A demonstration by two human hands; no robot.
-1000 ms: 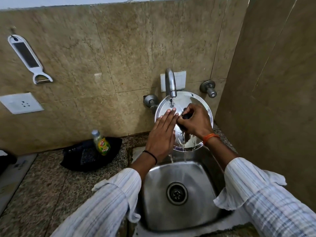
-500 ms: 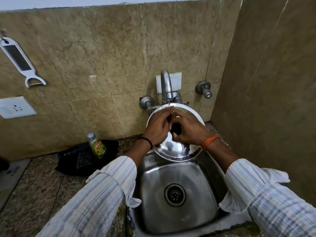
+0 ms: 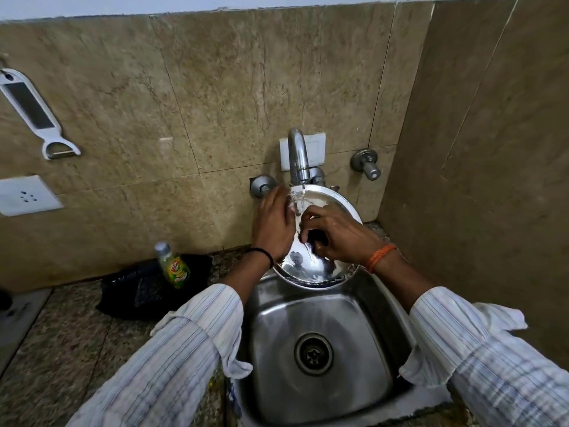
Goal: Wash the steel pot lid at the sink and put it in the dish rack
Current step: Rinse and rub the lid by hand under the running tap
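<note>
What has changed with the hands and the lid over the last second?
The left hand has moved from lying flat on the lid's face to its upper left rim, into the tap's stream. The lid now sits lower, its rim nearer the sink. The right hand still grips the dark knob at the centre. Water still runs; the bottle has not moved.

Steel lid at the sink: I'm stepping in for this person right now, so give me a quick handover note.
Left hand: laid against the lid's left side, fingers under the running tap.
Right hand: closed around the dark knob at the lid's centre, holding it up.
Lid: tilted over the back of the sink, water running over it.
Done: rinsing is under way; no suds visible.
Left: finish rinsing, shut the tap, put the lid in the dish rack, which is not in view.
</note>
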